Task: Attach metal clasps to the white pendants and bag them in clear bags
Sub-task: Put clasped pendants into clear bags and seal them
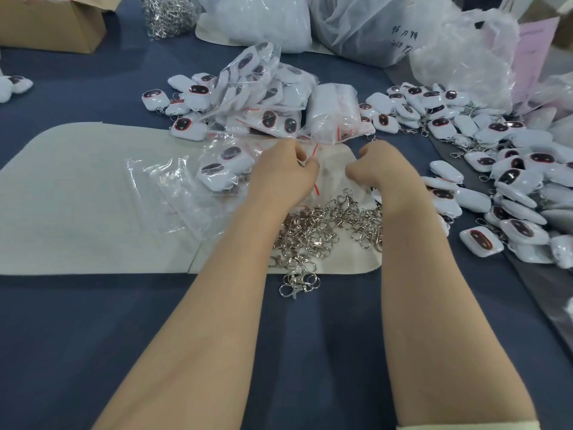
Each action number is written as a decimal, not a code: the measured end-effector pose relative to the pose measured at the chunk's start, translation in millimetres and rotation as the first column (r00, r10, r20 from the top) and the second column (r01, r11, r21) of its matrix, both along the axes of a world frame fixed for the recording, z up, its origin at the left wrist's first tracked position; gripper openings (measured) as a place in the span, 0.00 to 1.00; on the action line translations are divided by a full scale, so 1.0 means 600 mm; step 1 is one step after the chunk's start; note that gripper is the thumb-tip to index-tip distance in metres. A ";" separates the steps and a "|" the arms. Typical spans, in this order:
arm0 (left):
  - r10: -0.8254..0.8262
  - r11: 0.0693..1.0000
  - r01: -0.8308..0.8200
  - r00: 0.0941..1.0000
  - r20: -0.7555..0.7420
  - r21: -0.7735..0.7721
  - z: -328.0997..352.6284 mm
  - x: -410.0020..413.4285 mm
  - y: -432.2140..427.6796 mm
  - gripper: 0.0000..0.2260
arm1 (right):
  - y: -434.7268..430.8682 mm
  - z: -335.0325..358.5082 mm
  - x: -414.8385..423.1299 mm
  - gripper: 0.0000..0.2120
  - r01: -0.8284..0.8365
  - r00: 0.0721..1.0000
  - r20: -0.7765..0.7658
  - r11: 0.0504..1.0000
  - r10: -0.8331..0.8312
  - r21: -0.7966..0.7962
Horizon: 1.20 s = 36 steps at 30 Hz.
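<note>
At 6 o'clock, nearest me, there's only navy cloth (310,352) w/ both forearms over it. Just beyond, the metal clasps (325,225) sit in a tangled heap on the pale mat (77,197), a few spilled off its near edge. They're small & hard and prob. hook each other, so I'd lift one by its loop & shake it free. At centre the left hand (285,172) pinches thumb to fingertips on the red-striped mouth of a clear bag (328,169). The right hand (381,164), at the bag's 3 o'clock, is curled w/ knuckles toward me; can't tell if it grips the film or nothing. The film looks thin, floppy & slick, so best held at the mouth, one side each. Spare empty bags (173,187) lie at 9 o'clock. The loose white pendants (511,181) are spread from 1 to 4 o'clock. They look light, glossy & rigid; I'd take them by the edges, not the dark face. Bagged pendants (263,97) are piled at 12. Farthest off are big plastic sacks (257,20), a chain heap (170,13) & a cardboard box (52,23) at 11.
</note>
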<state>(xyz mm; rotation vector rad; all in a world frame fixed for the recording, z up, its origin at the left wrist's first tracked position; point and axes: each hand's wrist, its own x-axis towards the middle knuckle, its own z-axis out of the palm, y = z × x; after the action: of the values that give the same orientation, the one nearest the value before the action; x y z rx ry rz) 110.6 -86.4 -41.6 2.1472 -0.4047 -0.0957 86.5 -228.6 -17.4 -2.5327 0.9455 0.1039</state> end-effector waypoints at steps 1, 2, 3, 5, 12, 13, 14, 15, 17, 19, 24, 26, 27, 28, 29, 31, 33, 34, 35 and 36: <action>-0.001 1.000 0.001 1.000 0.005 0.008 0.000 -0.001 0.000 0.09 | 0.001 -0.001 0.000 0.17 -0.015 1.000 -0.011 1.000 0.015 -0.018; 0.000 1.000 0.000 1.000 0.010 0.012 0.000 -0.002 -0.001 0.09 | 0.001 -0.001 0.001 0.16 -0.019 1.000 0.023 0.999 0.020 -0.035; 0.002 1.000 -0.002 1.000 0.013 0.012 -0.001 -0.002 -0.001 0.09 | -0.001 -0.001 0.002 0.18 -0.009 0.997 0.079 0.999 0.013 -0.044; 0.002 1.000 -0.003 1.000 0.009 0.006 -0.001 -0.001 -0.001 0.09 | -0.006 -0.005 0.002 0.19 0.027 0.983 0.180 0.999 -0.021 -0.030; 0.007 1.000 -0.007 1.000 0.009 -0.007 0.001 0.000 -0.002 0.06 | 0.002 0.014 0.012 0.11 0.035 0.724 0.634 0.932 -0.272 0.361; 0.017 1.000 -0.017 1.000 0.014 -0.026 0.002 0.000 -0.003 0.05 | 0.009 0.021 0.013 0.10 -0.056 0.691 0.635 0.850 -0.346 0.524; 0.034 0.998 -0.033 0.999 0.014 -0.061 0.004 0.000 -0.003 0.06 | 0.017 0.024 0.013 0.11 -0.146 0.686 0.612 0.749 -0.394 0.646; 0.052 0.992 -0.051 0.999 0.002 -0.115 0.007 -0.001 -0.004 0.06 | 0.026 0.025 0.012 0.11 -0.215 0.708 0.590 0.679 -0.387 0.702; 0.074 0.962 -0.087 0.995 -0.060 -0.259 0.015 0.000 -0.005 0.07 | 0.043 0.019 0.013 0.09 -0.309 0.756 0.605 0.681 -0.248 0.664; 0.091 0.924 -0.133 0.987 -0.132 -0.357 0.021 0.000 -0.004 0.09 | 0.054 0.013 0.014 0.08 -0.402 0.761 0.641 0.702 -0.100 0.588; 0.096 0.844 -0.219 0.960 -0.264 -0.489 0.021 0.005 0.004 0.12 | 0.058 0.013 0.012 0.15 -0.493 0.772 0.632 0.684 0.059 0.538; 0.066 0.799 -0.238 0.947 -0.313 -0.553 0.021 0.005 0.003 0.12 | 0.058 0.011 0.012 0.18 -0.490 0.769 0.634 0.711 0.080 0.505; 0.060 0.782 -0.250 0.942 -0.330 -0.571 0.021 0.005 0.002 0.11 | 0.059 0.011 0.012 0.20 -0.488 0.770 0.632 0.722 0.091 0.490; 0.060 0.766 -0.265 0.937 -0.345 -0.586 0.021 0.006 0.001 0.09 | 0.060 0.012 0.011 0.23 -0.490 0.768 0.632 0.728 0.100 0.480; 0.066 0.749 -0.283 0.932 -0.357 -0.600 0.020 0.007 0.000 0.06 | 0.060 0.012 0.010 0.25 -0.489 0.767 0.633 0.732 0.102 0.475; 0.088 0.707 -0.321 0.924 -0.373 -0.630 0.019 0.011 0.001 0.03 | 0.061 0.012 0.010 0.27 -0.475 0.769 0.634 0.734 0.079 0.486; 0.106 0.665 -0.354 0.916 -0.386 -0.658 0.016 0.018 0.002 0.03 | 0.063 0.013 0.010 0.20 -0.455 0.778 0.628 0.721 0.035 0.523; 0.109 0.653 -0.364 0.913 -0.393 -0.665 0.015 0.021 0.003 0.04 | 0.064 0.012 0.010 0.13 -0.450 0.783 0.622 0.715 0.027 0.535; 0.108 0.649 -0.368 0.911 -0.398 -0.666 0.014 0.023 0.003 0.05 | 0.066 0.012 0.008 0.06 -0.447 0.791 0.612 0.707 0.026 0.548; 0.104 0.648 -0.370 0.909 -0.403 -0.666 0.012 0.024 0.002 0.05 | 0.067 0.010 0.008 0.04 -0.446 0.794 0.607 0.696 0.018 0.563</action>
<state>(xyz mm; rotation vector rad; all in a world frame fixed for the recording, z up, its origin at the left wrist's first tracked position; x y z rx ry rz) 125.2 -85.3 -34.1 1.3152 0.0650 -0.1155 91.1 -188.6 -11.2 -1.7839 0.2293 -0.1843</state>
